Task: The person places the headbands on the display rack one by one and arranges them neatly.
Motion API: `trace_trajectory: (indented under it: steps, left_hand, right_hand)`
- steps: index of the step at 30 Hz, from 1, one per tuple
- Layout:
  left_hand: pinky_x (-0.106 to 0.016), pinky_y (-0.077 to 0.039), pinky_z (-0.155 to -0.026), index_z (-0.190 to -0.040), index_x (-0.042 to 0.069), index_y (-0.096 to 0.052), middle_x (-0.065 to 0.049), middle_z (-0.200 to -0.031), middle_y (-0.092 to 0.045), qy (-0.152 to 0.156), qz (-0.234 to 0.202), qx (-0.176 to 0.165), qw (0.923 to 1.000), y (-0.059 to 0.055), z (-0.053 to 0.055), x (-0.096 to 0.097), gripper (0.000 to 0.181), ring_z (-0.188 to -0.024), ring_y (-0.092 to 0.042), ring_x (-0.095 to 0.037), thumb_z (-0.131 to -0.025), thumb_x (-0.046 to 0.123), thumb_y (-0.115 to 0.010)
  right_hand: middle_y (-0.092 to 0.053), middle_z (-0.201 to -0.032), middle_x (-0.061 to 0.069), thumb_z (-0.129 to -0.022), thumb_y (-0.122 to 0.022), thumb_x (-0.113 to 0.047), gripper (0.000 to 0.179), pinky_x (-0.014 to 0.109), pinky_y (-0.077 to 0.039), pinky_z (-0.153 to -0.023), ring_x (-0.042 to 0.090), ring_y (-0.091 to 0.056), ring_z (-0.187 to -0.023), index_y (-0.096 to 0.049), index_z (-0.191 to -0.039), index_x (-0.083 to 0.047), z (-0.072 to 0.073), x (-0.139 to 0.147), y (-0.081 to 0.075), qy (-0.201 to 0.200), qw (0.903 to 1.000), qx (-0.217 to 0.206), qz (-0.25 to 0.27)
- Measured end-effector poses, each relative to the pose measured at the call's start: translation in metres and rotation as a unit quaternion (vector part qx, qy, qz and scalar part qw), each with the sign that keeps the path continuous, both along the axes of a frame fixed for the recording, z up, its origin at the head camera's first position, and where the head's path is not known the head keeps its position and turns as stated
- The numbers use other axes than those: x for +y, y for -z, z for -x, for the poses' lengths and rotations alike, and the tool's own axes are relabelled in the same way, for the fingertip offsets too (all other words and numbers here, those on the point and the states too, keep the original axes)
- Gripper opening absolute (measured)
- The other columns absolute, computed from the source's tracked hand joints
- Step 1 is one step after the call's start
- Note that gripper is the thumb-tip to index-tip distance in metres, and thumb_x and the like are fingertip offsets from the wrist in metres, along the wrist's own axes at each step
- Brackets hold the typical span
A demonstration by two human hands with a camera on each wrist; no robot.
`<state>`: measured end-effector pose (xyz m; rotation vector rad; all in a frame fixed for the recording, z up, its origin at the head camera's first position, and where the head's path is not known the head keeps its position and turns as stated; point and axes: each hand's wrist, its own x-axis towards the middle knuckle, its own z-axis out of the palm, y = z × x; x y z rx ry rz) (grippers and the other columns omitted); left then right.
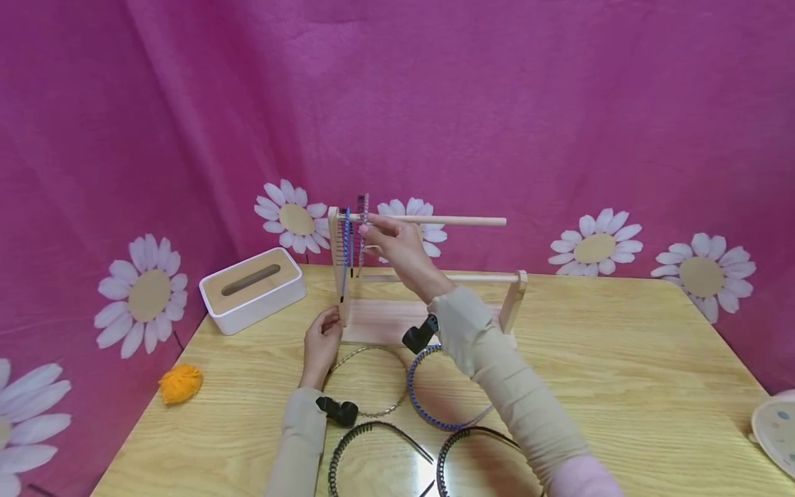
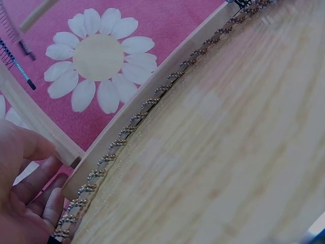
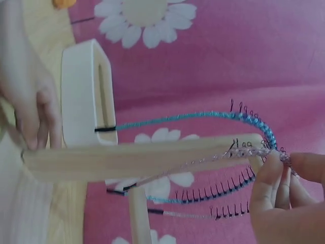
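My right hand [image 1: 404,252] pinches a pink beaded headband [image 3: 249,152] near its top, at the upper rod [image 1: 472,221] of a wooden stand [image 1: 379,321]. Beside it, a blue headband [image 1: 346,241] hangs from the rod close to the left upright, its ends pointing down. Low on that upright, my left hand [image 1: 323,338] grips the foot of the stand with thumb and fingers. A gold beaded headband [image 2: 137,118] lies on the table along the stand's base, right by the left hand.
On the table in front of the stand lie a blue-and-white headband [image 1: 428,414] and two black headbands [image 1: 338,455]. A white tissue box [image 1: 257,314] with a wooden lid stands at the back left, an orange yarn ball [image 1: 180,384] nearer. A pale round object [image 1: 776,431] shows at the right edge.
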<state>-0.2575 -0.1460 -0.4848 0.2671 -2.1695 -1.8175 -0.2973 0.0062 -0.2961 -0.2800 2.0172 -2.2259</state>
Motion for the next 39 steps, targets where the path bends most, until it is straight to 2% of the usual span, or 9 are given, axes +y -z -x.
trace_trajectory:
  steps: [4, 8, 11, 18, 21, 25, 29, 33, 39]
  left_hand:
    - [-0.012, -0.043, -0.08, -0.123, -0.006, -0.061, -0.026, -0.114, -0.064, -0.001, -0.003, 0.0, 1.0, 0.0, 0.0, 0.0, 0.034, -0.094, -0.059, -0.016, -0.09, -0.001, -0.053]
    - [-0.012, -0.043, -0.079, -0.122, -0.005, -0.062, -0.026, -0.113, -0.065, -0.004, -0.004, 0.002, 1.0, 0.0, 0.0, 0.0, 0.034, -0.093, -0.059, -0.013, -0.09, -0.001, -0.054]
    - [-0.013, -0.043, -0.08, -0.122, -0.005, -0.062, -0.026, -0.112, -0.065, -0.004, -0.001, 0.004, 1.0, 0.0, 0.0, 0.0, 0.034, -0.097, -0.061, -0.021, -0.09, -0.001, -0.054]
    - [-0.015, -0.044, -0.082, -0.122, -0.005, -0.063, -0.026, -0.113, -0.065, -0.006, 0.003, 0.005, 1.0, 0.0, 0.0, 0.001, 0.034, -0.102, -0.061, -0.029, -0.089, -0.001, -0.053]
    - [-0.016, -0.044, -0.083, -0.121, -0.005, -0.063, -0.025, -0.112, -0.065, -0.007, 0.004, 0.005, 1.0, 0.0, 0.001, 0.0, 0.034, -0.1, -0.061, -0.026, -0.089, -0.001, -0.054]
    - [-0.014, -0.044, -0.082, -0.121, -0.005, -0.063, -0.025, -0.112, -0.066, -0.01, 0.006, 0.003, 0.9999, 0.0, 0.001, 0.0, 0.033, -0.097, -0.061, -0.021, -0.089, -0.001, -0.055]
    - [-0.013, -0.043, -0.08, -0.122, -0.005, -0.062, -0.026, -0.112, -0.065, -0.009, 0.005, 0.004, 0.9999, 0.0, 0.0, 0.0, 0.034, -0.099, -0.062, -0.024, -0.089, -0.002, -0.054]
    - [-0.014, -0.044, -0.081, -0.123, -0.005, -0.062, -0.025, -0.113, -0.065, -0.007, 0.003, -0.001, 1.0, 0.002, 0.001, 0.0, 0.034, -0.101, -0.061, -0.027, -0.09, -0.001, -0.053]
    - [-0.014, -0.044, -0.081, -0.123, -0.004, -0.062, -0.023, -0.112, -0.065, -0.008, 0.005, -0.005, 0.9999, 0.003, 0.003, 0.0, 0.034, -0.098, -0.061, -0.021, -0.09, 0.001, -0.054]
  right_hand:
    - [-0.058, -0.131, 0.023, -0.098, -0.055, -0.006, 0.042, 0.03, -0.053, -0.095, 0.008, -0.062, -0.087, -0.05, -0.139, 0.003, 0.001, -0.004, 0.004, -0.017, 0.9994, -0.017, 0.027]
    - [-0.059, -0.126, 0.021, -0.097, -0.054, -0.004, 0.04, 0.024, -0.056, -0.085, 0.005, -0.062, -0.078, -0.051, -0.137, 0.005, 0.002, -0.007, 0.01, -0.027, 0.9988, -0.028, 0.03]
    - [-0.059, -0.127, 0.023, -0.097, -0.054, -0.004, 0.04, 0.024, -0.056, -0.083, 0.005, -0.062, -0.077, -0.051, -0.136, 0.005, 0.001, -0.008, 0.012, -0.031, 0.9989, -0.025, 0.023]
    - [-0.055, -0.134, 0.026, -0.098, -0.053, -0.008, 0.042, 0.032, -0.053, -0.095, 0.006, -0.06, -0.082, -0.05, -0.138, 0.005, -0.003, -0.009, 0.012, -0.045, 0.9989, -0.009, 0.008]
    - [-0.059, -0.13, 0.022, -0.099, -0.053, -0.01, 0.041, 0.028, -0.053, -0.09, 0.005, -0.059, -0.08, -0.051, -0.137, 0.003, -0.005, -0.006, 0.015, -0.047, 0.9989, -0.006, 0.003]
    - [-0.063, -0.111, 0.007, -0.099, -0.053, -0.013, 0.039, 0.02, -0.051, -0.077, 0.007, -0.057, -0.081, -0.054, -0.136, 0.001, -0.007, -0.001, 0.021, -0.048, 0.9984, -0.027, 0.003]
    - [-0.059, -0.101, -0.006, -0.099, -0.054, -0.013, 0.039, 0.018, -0.05, -0.073, 0.007, -0.055, -0.08, -0.054, -0.134, 0.003, -0.011, 0.008, 0.03, -0.052, 0.9974, -0.048, 0.006]
    - [-0.058, -0.1, -0.008, -0.099, -0.053, -0.013, 0.04, 0.018, -0.049, -0.073, 0.006, -0.054, -0.077, -0.053, -0.135, 0.004, -0.017, 0.021, 0.044, -0.06, 0.996, -0.065, 0.009]
    - [-0.058, -0.095, -0.008, -0.1, -0.05, -0.012, 0.042, 0.02, -0.048, -0.072, 0.005, -0.054, -0.074, -0.048, -0.138, 0.007, -0.031, 0.048, 0.067, -0.082, 0.9932, -0.082, 0.003]
